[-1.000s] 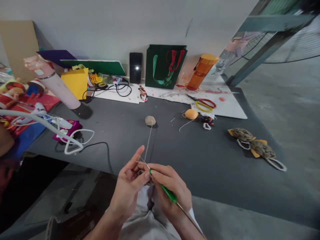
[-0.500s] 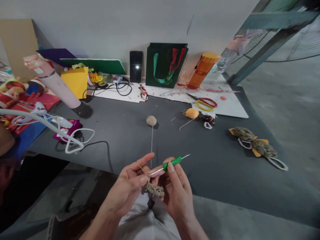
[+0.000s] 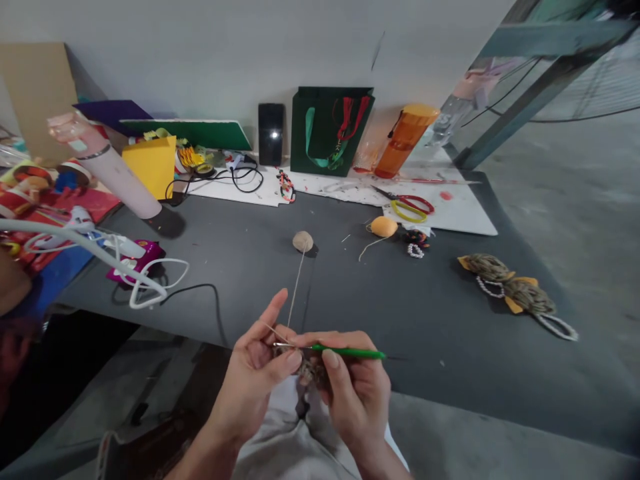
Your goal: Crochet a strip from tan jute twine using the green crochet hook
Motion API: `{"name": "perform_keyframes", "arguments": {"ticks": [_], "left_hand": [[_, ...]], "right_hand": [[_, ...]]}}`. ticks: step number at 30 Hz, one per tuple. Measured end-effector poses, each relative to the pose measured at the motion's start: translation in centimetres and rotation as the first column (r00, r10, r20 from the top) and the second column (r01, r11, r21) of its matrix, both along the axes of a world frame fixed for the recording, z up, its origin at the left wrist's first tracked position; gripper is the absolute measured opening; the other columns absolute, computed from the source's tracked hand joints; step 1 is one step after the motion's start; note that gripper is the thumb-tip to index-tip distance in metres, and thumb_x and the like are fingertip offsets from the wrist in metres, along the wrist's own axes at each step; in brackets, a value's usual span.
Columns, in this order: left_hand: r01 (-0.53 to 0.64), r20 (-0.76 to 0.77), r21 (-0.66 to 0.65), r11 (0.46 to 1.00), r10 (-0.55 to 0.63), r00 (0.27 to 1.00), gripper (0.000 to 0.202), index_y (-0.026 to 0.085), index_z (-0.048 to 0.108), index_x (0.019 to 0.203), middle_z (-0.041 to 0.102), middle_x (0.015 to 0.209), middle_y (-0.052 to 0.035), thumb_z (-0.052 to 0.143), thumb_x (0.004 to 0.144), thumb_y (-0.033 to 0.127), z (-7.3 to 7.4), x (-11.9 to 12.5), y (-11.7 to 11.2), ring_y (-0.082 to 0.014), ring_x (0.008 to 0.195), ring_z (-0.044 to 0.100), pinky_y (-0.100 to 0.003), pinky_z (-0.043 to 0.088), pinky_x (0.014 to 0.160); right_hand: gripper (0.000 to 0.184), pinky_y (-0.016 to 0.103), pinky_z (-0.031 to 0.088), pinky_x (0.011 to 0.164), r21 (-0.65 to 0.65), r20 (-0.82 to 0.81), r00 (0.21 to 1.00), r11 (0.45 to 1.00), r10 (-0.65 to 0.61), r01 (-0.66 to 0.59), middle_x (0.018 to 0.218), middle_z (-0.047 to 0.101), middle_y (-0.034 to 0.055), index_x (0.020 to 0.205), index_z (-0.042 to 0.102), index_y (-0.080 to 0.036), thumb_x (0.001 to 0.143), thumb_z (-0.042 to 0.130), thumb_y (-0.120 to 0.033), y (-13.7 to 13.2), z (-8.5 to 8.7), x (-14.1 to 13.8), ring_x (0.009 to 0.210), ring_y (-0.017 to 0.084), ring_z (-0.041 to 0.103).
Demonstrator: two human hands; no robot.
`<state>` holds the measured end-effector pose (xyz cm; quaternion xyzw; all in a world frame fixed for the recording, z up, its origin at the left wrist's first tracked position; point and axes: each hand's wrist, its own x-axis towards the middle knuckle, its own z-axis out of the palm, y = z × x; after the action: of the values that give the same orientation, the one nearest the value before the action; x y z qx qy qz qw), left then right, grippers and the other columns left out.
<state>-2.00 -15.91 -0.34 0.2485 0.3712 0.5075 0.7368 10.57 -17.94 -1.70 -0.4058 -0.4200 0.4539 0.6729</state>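
Observation:
My right hand [image 3: 357, 387] is closed around the green handle of a crochet hook [image 3: 347, 351], whose metal shaft points left. Pinched between the thumb and fingers of my left hand [image 3: 257, 373] is a small grey-brown crochet piece [image 3: 310, 373], partly covered by both hands. My left index finger is stretched up with yarn running across it. A strand of yarn [image 3: 296, 287] stretches from my left hand to a beige yarn ball [image 3: 303, 241] on the dark table. The hook's tip lies at the piece, beside my left fingers.
An orange yarn ball [image 3: 384, 227], scissors [image 3: 413, 205] and a beaded loop [image 3: 415, 251] lie right of centre. Braided cord pieces [image 3: 525, 293] rest at the right. A green bag [image 3: 330, 133], phone [image 3: 271, 133] and orange bottle [image 3: 406, 143] stand behind. White cables [image 3: 155, 283] lie left.
The crochet hook has swung from a slant to nearly level, and its tip has shifted left. My left index finger has lifted, pulling the yarn to the left.

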Motion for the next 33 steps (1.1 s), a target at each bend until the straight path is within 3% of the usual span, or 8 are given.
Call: {"name": "perform_keyframes", "arguments": {"ticks": [3,9,15,20,22,25,28,33], "left_hand": [[0.027,-0.011,-0.042,0.999,-0.027,1.000,0.072,0.027,0.064,0.137,0.064,0.076,0.0024,0.087,0.069,0.021,0.0,0.0,0.0,-0.0100,0.063,0.055,-0.025,0.052,0.065],[-0.131,-0.122,-0.071,0.989,0.122,0.985,0.080,0.027,0.060,0.141,0.063,0.071,0.0048,0.090,0.067,0.020,0.7,0.6,-0.1,-0.0089,0.071,0.057,-0.020,0.050,0.073],[-0.019,0.020,-0.165,0.986,0.023,1.000,0.069,0.029,0.070,0.129,0.064,0.073,0.0045,0.092,0.064,0.020,0.6,0.2,0.3,-0.0076,0.070,0.057,-0.020,0.048,0.075],[-0.007,0.002,-0.162,0.987,0.007,1.000,0.057,0.029,0.076,0.119,0.064,0.074,0.0028,0.091,0.064,0.023,0.6,-0.2,0.5,-0.0110,0.075,0.060,-0.025,0.047,0.078],[0.021,0.009,-0.169,0.985,-0.020,1.000,0.053,0.026,0.078,0.115,0.064,0.074,0.0020,0.091,0.064,0.024,0.6,-0.4,0.6,-0.0116,0.075,0.059,-0.025,0.046,0.078],[0.082,0.030,-0.160,0.984,-0.079,0.996,0.052,0.022,0.079,0.114,0.062,0.074,0.0009,0.090,0.063,0.026,0.7,-0.6,0.7,-0.0129,0.074,0.059,-0.027,0.046,0.077],[0.122,0.060,-0.131,0.984,-0.115,0.992,0.048,0.021,0.080,0.112,0.057,0.071,0.0021,0.088,0.065,0.026,0.6,-0.5,0.6,-0.0126,0.071,0.058,-0.027,0.047,0.076],[0.087,-0.006,-0.096,0.992,-0.088,0.996,0.053,0.028,0.078,0.117,0.065,0.079,0.0004,0.090,0.065,0.025,0.5,0.1,0.2,-0.0120,0.077,0.060,-0.024,0.049,0.078]], "right_hand": [[0.009,0.023,0.054,0.044,-0.088,-0.029,0.999,0.996,0.026,-0.029,0.087,0.080,0.0066,0.097,0.066,-0.025,0.100,0.059,-0.030,0.1,-0.1,0.1,0.051,0.014,0.067],[0.029,0.037,0.064,0.073,0.313,0.338,0.927,0.949,-0.161,0.051,0.107,0.080,0.0083,0.110,0.071,-0.029,0.091,0.065,-0.008,0.2,-0.2,-0.1,0.091,0.023,0.078],[0.012,0.030,0.064,0.068,0.116,0.168,0.970,0.980,-0.177,0.159,0.089,0.080,0.0046,0.100,0.070,-0.027,0.099,0.059,-0.022,-0.2,-0.4,-0.5,0.079,0.020,0.077],[0.010,0.024,0.052,0.039,-0.059,0.162,0.966,0.975,-0.201,0.213,0.087,0.079,0.0061,0.102,0.060,-0.027,0.103,0.052,-0.032,-0.9,-0.1,-0.4,0.054,0.016,0.070],[0.011,0.022,0.045,0.033,-0.128,0.072,0.980,0.973,-0.183,0.191,0.082,0.078,0.0060,0.100,0.058,-0.027,0.103,0.052,-0.036,-0.8,-0.1,-0.3,0.046,0.015,0.066],[0.018,0.022,0.040,0.027,-0.187,-0.109,0.992,0.982,-0.062,0.041,0.068,0.075,0.0030,0.095,0.057,-0.026,0.100,0.056,-0.043,-0.2,0.0,0.1,0.038,0.015,0.061],[0.023,0.023,0.043,0.029,-0.235,-0.280,0.960,0.968,0.014,-0.082,0.057,0.071,-0.0016,0.092,0.060,-0.025,0.095,0.062,-0.048,0.5,0.2,0.2,0.035,0.015,0.060],[0.018,0.025,0.060,0.053,-0.129,-0.238,0.971,0.992,-0.032,0.001,0.074,0.078,0.0006,0.087,0.066,-0.025,0.091,0.071,-0.041,0.5,0.2,-0.6,0.062,0.018,0.075]]}}
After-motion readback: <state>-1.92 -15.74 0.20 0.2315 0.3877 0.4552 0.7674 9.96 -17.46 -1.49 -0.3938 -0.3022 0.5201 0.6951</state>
